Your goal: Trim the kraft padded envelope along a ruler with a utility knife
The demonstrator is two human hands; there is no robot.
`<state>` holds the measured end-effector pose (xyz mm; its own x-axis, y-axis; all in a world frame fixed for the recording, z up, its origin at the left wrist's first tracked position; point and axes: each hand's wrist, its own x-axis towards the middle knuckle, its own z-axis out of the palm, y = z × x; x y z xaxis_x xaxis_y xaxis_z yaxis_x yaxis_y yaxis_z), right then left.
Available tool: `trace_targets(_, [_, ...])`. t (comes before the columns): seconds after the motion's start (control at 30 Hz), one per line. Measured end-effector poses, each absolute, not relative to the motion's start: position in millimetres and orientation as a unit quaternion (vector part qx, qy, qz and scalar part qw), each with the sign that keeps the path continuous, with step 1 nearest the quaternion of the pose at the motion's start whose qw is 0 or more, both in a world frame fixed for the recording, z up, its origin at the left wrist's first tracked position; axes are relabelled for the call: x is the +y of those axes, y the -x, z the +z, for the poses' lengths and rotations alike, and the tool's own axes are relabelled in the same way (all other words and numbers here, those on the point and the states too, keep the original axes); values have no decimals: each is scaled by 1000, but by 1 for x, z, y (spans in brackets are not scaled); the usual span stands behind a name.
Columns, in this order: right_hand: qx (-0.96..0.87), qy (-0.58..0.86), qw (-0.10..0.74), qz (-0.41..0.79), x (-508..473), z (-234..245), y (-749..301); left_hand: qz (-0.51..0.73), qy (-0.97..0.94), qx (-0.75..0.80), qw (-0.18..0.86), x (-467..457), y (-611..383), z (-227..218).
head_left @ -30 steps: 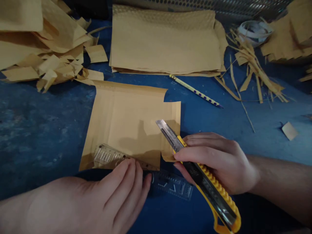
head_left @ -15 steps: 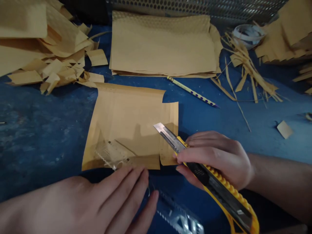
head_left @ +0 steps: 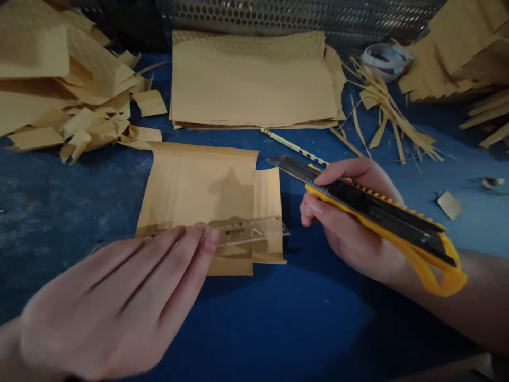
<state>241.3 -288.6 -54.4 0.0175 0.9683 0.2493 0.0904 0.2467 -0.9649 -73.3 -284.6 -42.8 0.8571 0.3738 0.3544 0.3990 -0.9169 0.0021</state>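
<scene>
A clear plastic ruler (head_left: 242,233) lies crosswise over the lower part of a brown kraft paper piece (head_left: 199,183) with folded edges and a narrower flap on its right side. My left hand (head_left: 119,297) is closed on the ruler, fingers together, hiding part of its left portion. In my right hand (head_left: 352,246) is a yellow and black utility knife (head_left: 369,209), gripped by the handle. Its blade is out and points left, above the paper's upper right corner. Behind the knife, a pencil (head_left: 288,143) with purple dots is partly covered.
A stack of brown paper sheets (head_left: 254,79) lies at the back. Paper scraps (head_left: 87,122) are heaped at left, and thin paper strips (head_left: 392,124) at right beside a tape roll (head_left: 385,58). More brown paper pieces (head_left: 449,53) lie far right on the blue table (head_left: 278,329).
My left hand has brought the ruler up and turned it crosswise over the paper. My right hand has lifted back with the knife, whose blade now points more to the left.
</scene>
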Motion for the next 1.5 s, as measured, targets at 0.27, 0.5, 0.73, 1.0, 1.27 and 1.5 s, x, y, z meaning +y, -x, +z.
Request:
trace_targets(0.27, [-587,482,516,395,-291,-56,-244,-154,971,-154,100,-271,43,-37])
trace_targets(0.5, [-713,412,439,360,-286,-40,-249,-158,972,-171,2,-286,34,-41])
trace_targets(0.73, [-885,291,276,236,-268,-32,-255,-126,976,-177,-9,-298,42,-48])
trace_targets(1.0, [-912,197,214,288,-249,-38,-258,-100,975,-195,-29,-304,49,-54])
trace_targets(1.27, [-892,208,189,355,-248,-40,-262,-100,976,-192,-35,-304,47,-52])
trace_targets(1.5, [-878,204,163,401,-246,-40,-265,-86,980,-178,-35,-303,45,-53])
